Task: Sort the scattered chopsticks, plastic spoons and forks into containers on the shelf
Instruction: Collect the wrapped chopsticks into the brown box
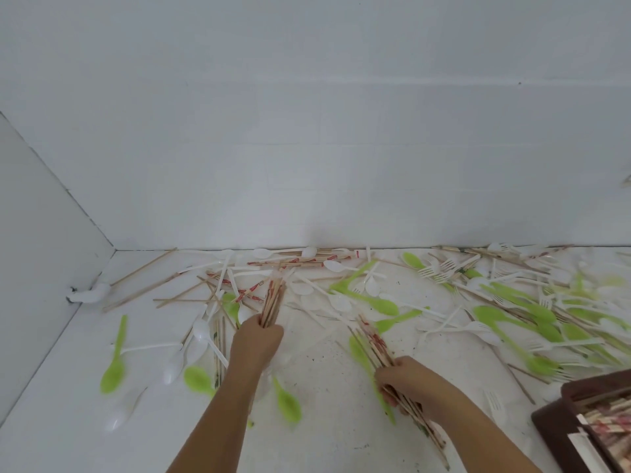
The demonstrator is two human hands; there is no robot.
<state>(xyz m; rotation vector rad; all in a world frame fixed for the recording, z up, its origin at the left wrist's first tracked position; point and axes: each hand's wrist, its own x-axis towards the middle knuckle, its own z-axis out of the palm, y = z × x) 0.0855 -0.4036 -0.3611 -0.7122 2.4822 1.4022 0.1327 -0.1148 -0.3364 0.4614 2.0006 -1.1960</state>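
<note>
Across the white surface (324,377), loose chopsticks (143,291), green spoons (114,367) and white forks (440,268). Near centre, left grip (256,339) curled tight round a chopstick bundle (273,302); right grip (409,384) clenched on a second bundle (372,339). At lower right, brown container (553,435).

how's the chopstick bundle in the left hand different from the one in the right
The left bundle is held by its near end in the left hand; the right bundle is held mid-length in the right hand, ends out both ways. The left bundle runs nearly straight ahead; the right bundle slants. Both are wooden chopsticks.
</note>
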